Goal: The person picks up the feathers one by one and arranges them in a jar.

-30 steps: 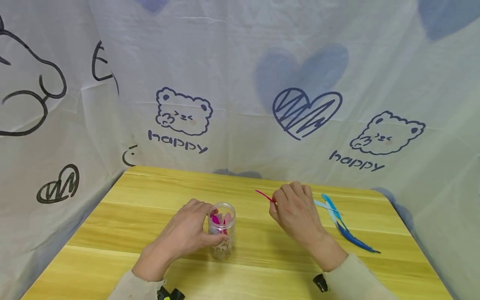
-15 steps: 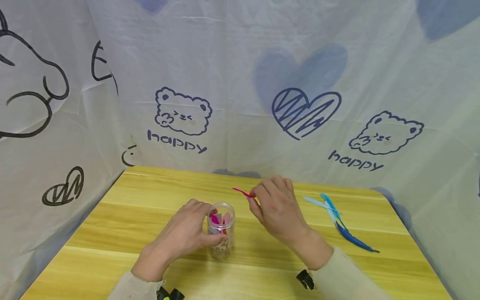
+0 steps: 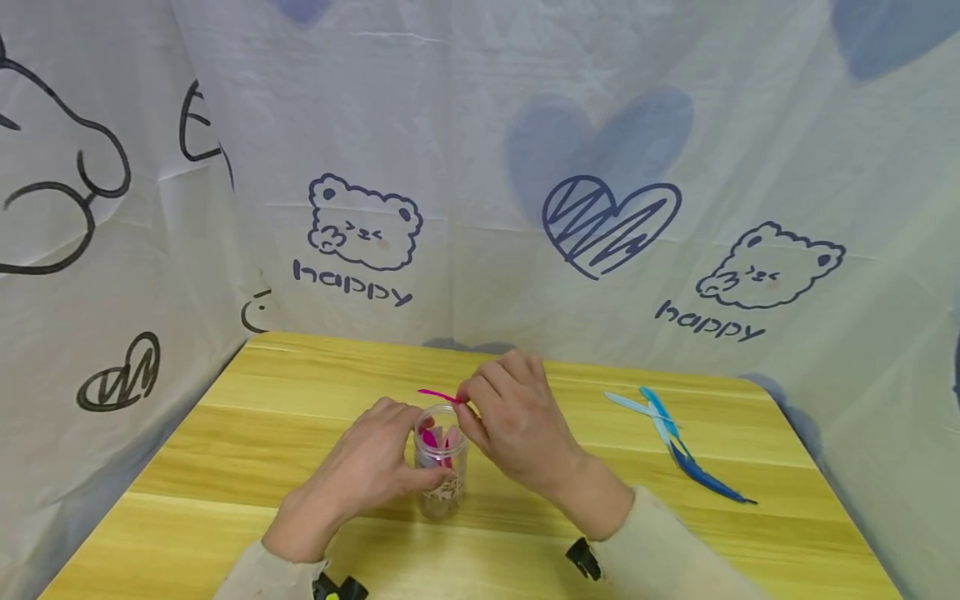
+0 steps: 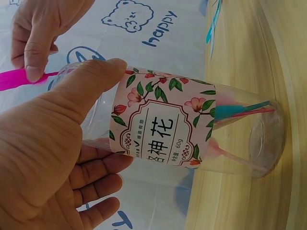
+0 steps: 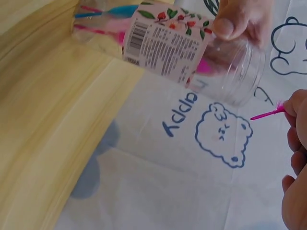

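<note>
My left hand (image 3: 375,454) grips a clear jar (image 3: 442,504) that stands upright and uncapped on the table. In the left wrist view, its thumb lies along the floral pink label (image 4: 163,120) and the fingers reach round the far side. Pink and blue feathers are inside the jar; a blue quill (image 4: 240,110) and pinkish ones show near its bottom. My right hand (image 3: 517,412) pinches a magenta feather (image 3: 435,393) between thumb and forefinger, just above and behind the jar's mouth. In the right wrist view, the bare quill (image 5: 264,115) points past the rim toward the cloth.
On the right of the wooden table (image 3: 300,375) lie a pale blue feather (image 3: 630,404) and a dark blue feather (image 3: 705,477), with lighter blue ones crossing between them. A white printed cloth (image 3: 465,308) hangs behind the table and along both sides.
My right hand has carried the magenta feather leftward from beside the blue feathers to the jar's mouth. The left hand and jar have stayed in place.
</note>
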Available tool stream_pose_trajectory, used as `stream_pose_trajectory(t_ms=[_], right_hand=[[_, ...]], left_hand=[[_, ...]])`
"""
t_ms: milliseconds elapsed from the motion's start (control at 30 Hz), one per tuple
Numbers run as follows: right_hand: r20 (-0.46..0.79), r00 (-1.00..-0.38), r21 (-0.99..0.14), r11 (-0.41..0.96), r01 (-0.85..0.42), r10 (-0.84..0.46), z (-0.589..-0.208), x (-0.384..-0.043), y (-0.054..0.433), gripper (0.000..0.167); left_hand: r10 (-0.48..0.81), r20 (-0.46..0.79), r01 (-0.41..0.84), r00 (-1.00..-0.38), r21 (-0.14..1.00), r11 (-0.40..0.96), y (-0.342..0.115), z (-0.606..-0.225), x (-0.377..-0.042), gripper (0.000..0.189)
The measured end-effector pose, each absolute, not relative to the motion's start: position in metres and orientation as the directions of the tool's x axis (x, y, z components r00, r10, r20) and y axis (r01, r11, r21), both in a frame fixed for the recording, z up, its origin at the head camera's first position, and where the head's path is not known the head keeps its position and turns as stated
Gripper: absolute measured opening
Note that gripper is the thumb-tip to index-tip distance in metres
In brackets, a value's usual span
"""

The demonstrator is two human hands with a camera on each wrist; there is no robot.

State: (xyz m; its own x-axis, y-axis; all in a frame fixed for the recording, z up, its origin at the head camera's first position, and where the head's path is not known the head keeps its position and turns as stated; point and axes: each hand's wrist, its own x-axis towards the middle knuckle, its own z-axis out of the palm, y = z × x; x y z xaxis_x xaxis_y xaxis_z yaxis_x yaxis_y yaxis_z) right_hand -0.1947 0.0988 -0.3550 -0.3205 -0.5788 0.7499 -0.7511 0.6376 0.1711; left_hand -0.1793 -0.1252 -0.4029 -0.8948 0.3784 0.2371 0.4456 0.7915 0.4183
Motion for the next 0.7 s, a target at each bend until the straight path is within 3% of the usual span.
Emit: stream_pose_trajectory(t_ms=[200,700], right_hand=[[0.749,-0.291,0.183,0.609,-0.772,-0.595,-0.360,-0.192,0.087,0.005],[0.667,-0.385,0.177,0.637,-0.750,-0.638,-0.376,-0.190,0.084,0.008]], left_hand=[[0.403,0.271,0.484,-0.874,0.416,0.770,-0.125,-0.404,-0.180,0.055],[0.403,0.284,0.489,-0.870,0.398,0.776,-0.126,-0.406,-0.180,0.055]])
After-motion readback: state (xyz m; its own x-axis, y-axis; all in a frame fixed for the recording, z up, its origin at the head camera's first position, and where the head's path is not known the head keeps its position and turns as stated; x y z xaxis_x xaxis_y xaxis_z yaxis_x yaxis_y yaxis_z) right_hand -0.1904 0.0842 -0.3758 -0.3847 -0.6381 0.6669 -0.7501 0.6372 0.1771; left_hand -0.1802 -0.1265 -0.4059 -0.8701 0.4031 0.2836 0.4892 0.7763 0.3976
